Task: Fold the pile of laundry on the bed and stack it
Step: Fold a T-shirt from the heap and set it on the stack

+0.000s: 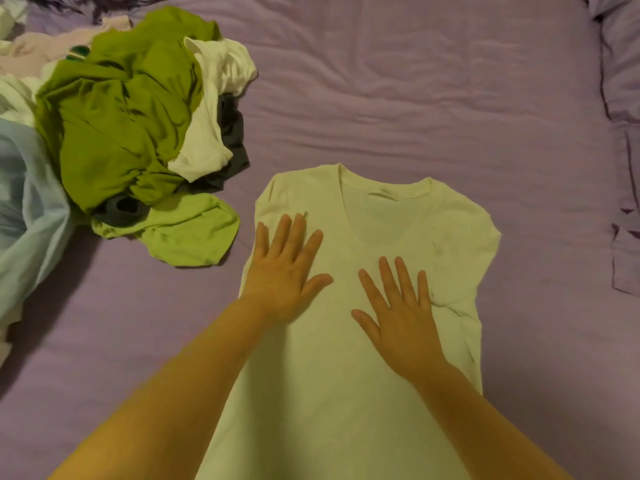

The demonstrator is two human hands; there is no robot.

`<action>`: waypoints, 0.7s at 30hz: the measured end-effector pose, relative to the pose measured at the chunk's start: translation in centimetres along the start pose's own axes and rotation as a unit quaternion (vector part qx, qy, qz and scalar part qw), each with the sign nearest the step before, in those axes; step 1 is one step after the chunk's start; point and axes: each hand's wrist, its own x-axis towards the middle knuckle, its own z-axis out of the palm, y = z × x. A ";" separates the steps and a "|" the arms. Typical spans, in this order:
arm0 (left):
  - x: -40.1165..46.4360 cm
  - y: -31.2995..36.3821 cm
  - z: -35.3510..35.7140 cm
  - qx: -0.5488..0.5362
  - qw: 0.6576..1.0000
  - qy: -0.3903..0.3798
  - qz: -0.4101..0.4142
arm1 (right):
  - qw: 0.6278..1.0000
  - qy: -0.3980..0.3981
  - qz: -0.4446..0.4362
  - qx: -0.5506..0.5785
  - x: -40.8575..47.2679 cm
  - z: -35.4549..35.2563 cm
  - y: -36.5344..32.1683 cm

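Item 1. Pale cream short-sleeved cotton T-shirt [346,358], laid flat and face up on the bed, lower centre of the frame. Its long axis runs from the hem, cut off by the bottom edge, up to the scooped neckline at mid-frame. A bunched crease sits by its right-hand side seam.

Item 2. Left hand [287,271], palm down, fingers spread, pressed flat on the shirt's left chest near the left sleeve edge; pinching nothing.

Item 3. Right hand [398,313], palm down, fingers spread, flat on the shirt's centre just below the neckline; pinching nothing. Both hands lie on top of the garment, so either side seam is near its own hand: the left hand is almost at its seam, the right hand sits farther inboard from the creased right edge.

Judgement: smoothing stage; folding not yet begun. The crease likely wants flattening before a sleeve is turned in.

Item 4. Lilac rumpled bedsheet [450,98], open to the right of and beyond the shirt, giving room for folding and for a stack.

Item 5. Unfolded heap of laundry [131,109], upper left, near the shirt's left sleeve but apart: olive-green, lime-green, white, dark grey and pale blue pieces.
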 end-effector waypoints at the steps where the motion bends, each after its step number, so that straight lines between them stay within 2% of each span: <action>1: -0.7 1.6 -0.3 -0.014 1.000 -0.002 0.028 | 1.000 0.008 -0.004 0.000 -0.7 -0.2 0.4; 4: -2.4 7.2 -0.4 -0.030 0.994 -0.011 0.106 | 0.999 0.042 -0.004 -0.013 -3.6 -0.5 2.0; 10: -0.1 14.8 -1.3 -0.049 0.988 -0.058 0.133 | 0.992 0.111 0.058 -0.006 -7.4 0.0 6.0; 15: 2.6 15.9 -1.7 -0.005 0.983 -0.123 0.139 | 0.981 0.135 0.106 0.091 -7.3 -0.2 7.8; 18: 3.2 16.0 -1.6 -0.027 0.987 -0.091 0.129 | 0.967 0.158 0.132 0.151 -6.5 -0.3 8.1; 21: 4.1 16.7 -1.6 -0.056 0.989 -0.043 0.127 | 0.934 0.151 0.189 0.262 -6.1 -0.4 8.7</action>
